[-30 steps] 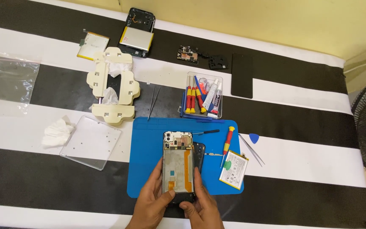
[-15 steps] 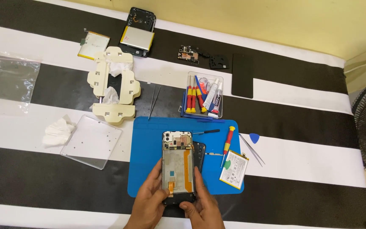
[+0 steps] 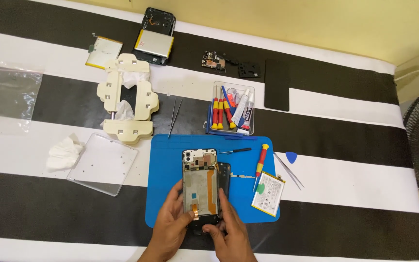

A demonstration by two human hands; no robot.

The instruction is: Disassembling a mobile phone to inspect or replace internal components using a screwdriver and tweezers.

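I have both hands at the near edge of the blue work mat (image 3: pixel 170 150), which lies near the front edge of the striped tabletop (image 3: pixel 345 174). My left hand (image 3: pixel 168 224) curls loosely round the lower left side of the opened smartphone (image 3: pixel 200 187), thumb on its frame; my right hand (image 3: pixel 229 228) grips the lower right side, fingers partly closed against its bottom end. The phone lies face down on the mat, back cover off, its board and orange flex cable exposed. Just right of it lies a dark phone part (image 3: pixel 224 172), then a red-and-yellow screwdriver (image 3: pixel 260 165) and a phone battery (image 3: pixel 268 193) at the mat's right edge. Beyond the mat stand a clear tray of tools (image 3: pixel 233 107), tweezers (image 3: pixel 174 118) and a cream clamping jig (image 3: pixel 128 97). At the left lie a clear plastic plate (image 3: pixel 104 163) and a crumpled tissue (image 3: pixel 64 151).
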